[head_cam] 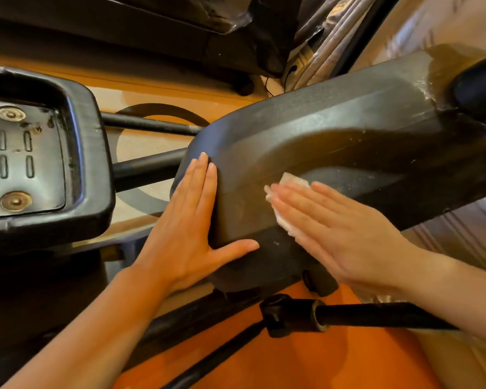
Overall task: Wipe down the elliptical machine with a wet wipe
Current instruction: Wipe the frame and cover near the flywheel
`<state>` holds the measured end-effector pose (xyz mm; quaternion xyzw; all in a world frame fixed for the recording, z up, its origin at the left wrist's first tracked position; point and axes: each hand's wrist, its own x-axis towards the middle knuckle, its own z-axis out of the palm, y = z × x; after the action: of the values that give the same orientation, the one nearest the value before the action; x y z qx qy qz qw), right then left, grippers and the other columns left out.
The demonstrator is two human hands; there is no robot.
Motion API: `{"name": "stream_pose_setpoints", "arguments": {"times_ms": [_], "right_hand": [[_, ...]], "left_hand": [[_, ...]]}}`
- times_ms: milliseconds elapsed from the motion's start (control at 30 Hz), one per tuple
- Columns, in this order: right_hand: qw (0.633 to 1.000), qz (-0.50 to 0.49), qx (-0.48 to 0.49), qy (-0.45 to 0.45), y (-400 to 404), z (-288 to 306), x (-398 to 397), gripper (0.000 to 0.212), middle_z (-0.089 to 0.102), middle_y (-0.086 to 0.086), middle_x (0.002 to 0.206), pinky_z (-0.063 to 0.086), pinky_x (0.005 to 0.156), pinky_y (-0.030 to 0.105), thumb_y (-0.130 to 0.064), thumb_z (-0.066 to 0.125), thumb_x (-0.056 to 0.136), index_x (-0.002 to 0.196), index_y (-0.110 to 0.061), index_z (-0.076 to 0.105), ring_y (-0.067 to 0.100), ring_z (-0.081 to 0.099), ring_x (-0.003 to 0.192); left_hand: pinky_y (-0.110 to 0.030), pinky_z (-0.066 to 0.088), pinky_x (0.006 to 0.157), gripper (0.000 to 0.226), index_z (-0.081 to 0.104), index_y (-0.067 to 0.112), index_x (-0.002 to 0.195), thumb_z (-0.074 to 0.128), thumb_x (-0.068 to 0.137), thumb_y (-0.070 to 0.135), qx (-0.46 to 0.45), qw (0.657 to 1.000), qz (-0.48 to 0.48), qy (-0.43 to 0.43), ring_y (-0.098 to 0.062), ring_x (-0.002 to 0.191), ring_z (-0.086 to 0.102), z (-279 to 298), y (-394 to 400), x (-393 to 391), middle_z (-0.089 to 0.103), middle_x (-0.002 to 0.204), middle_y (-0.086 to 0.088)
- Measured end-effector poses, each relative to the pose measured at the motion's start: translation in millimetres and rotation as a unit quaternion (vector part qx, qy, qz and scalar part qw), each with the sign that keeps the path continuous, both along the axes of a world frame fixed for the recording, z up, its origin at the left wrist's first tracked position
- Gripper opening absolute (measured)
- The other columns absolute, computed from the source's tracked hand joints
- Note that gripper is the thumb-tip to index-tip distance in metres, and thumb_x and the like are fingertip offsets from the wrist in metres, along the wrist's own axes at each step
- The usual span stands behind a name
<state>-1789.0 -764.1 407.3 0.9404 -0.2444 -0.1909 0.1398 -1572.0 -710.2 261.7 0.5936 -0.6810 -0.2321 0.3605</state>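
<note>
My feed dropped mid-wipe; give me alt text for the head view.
The right hand presses a white wet wipe flat on the elliptical's black housing, while the left hand rests flat on its rounded end. A foot pedal sits left.

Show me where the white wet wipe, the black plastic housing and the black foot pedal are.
white wet wipe [291,181]: head view, top edge showing above the fingers.
black plastic housing [334,122]: head view, broad upper face.
black foot pedal [91,153]: head view, raised right rim.

Right hand presses wipe on housing.
</note>
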Motion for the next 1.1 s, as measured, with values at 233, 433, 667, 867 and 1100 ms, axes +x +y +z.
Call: {"name": "stream_pose_setpoints", "arguments": {"times_ms": [233, 433, 667, 867, 1100], "right_hand": [[0.965, -0.192, -0.065, -0.164, 50, -45, 38, 0.060, 0.006, 0.006, 0.162, 0.009, 0.121, 0.040, -0.036, 0.022, 0.102, 0.154, -0.008, 0.012, 0.018, -0.001, 0.149], [0.996, -0.043, -0.057, -0.058, 74, -73, 26, 0.053, 0.005, 0.009, 0.162, 0.014, 0.120, 0.040, -0.026, 0.025, 0.105, 0.153, -0.008, 0.015, 0.023, 0.002, 0.149], [0.932, -0.286, -0.136, -0.177, 44, -27, -8, 0.061, 0.005, 0.012, 0.162, 0.014, 0.121, 0.043, -0.035, 0.017, 0.102, 0.153, -0.004, 0.008, 0.021, 0.002, 0.149], [0.926, -0.295, -0.126, -0.198, 57, -35, 30, 0.058, 0.009, 0.009, 0.161, 0.013, 0.121, 0.041, -0.034, 0.008, 0.102, 0.153, -0.007, 0.013, 0.018, 0.004, 0.149], [0.973, -0.153, -0.102, -0.141, 56, -35, 9, 0.050, 0.031, 0.009, 0.155, 0.020, 0.119, 0.042, -0.021, 0.025, 0.101, 0.148, -0.006, 0.035, 0.021, 0.024, 0.145]], "left_hand": [[-0.029, -0.002, 0.119, 0.087, -0.013, 0.024, 0.155, 0.030, 0.094, 0.068, 0.019, 1.000, 0.004, 0.007, -0.003, 0.146, -0.022, 5, 4, 0, -0.021, 0.162, 0.007], [-0.027, 0.000, 0.120, 0.077, -0.005, 0.022, 0.156, 0.023, 0.094, 0.058, 0.025, 0.999, -0.008, 0.019, -0.003, 0.147, -0.016, 6, 19, -1, -0.014, 0.163, 0.005], [-0.027, -0.002, 0.119, 0.069, -0.005, 0.022, 0.154, 0.022, 0.100, 0.056, 0.010, 1.000, 0.000, -0.010, -0.009, 0.149, -0.012, 14, 23, -7, -0.013, 0.162, 0.005], [-0.014, -0.017, 0.111, 0.066, -0.013, 0.029, 0.148, 0.020, 0.097, 0.057, 0.005, 1.000, 0.013, -0.005, 0.004, 0.140, -0.026, 19, 25, -21, -0.022, 0.155, 0.014], [-0.013, -0.019, 0.110, 0.068, -0.017, 0.030, 0.149, 0.023, 0.101, 0.057, 0.010, 1.000, 0.017, -0.005, 0.007, 0.138, -0.031, 21, 28, -30, -0.026, 0.155, 0.015]]}}
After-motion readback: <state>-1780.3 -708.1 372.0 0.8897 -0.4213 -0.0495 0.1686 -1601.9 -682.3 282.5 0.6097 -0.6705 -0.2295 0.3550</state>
